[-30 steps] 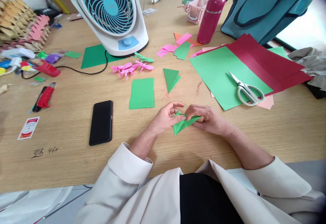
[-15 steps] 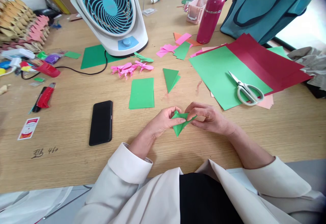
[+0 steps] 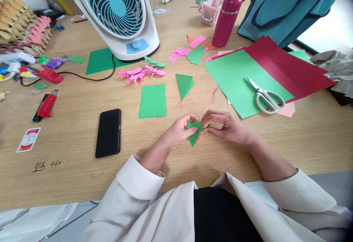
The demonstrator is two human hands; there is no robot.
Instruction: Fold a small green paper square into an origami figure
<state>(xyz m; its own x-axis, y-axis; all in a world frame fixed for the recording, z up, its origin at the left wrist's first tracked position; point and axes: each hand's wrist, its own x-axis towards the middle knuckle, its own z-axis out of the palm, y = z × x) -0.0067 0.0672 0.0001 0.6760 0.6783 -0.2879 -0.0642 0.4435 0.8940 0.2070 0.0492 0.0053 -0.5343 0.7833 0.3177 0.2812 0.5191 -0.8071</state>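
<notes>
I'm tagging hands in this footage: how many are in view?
2: the left hand and the right hand, close together, on either side of the folded green paper they hold. Some fingers are partly hidden; no other hand shows.

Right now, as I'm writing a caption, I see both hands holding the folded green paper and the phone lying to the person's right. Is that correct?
Not quite: the phone lies to the person's left, as the head view shows. The left hand and right hand do hold the folded green paper.
</notes>
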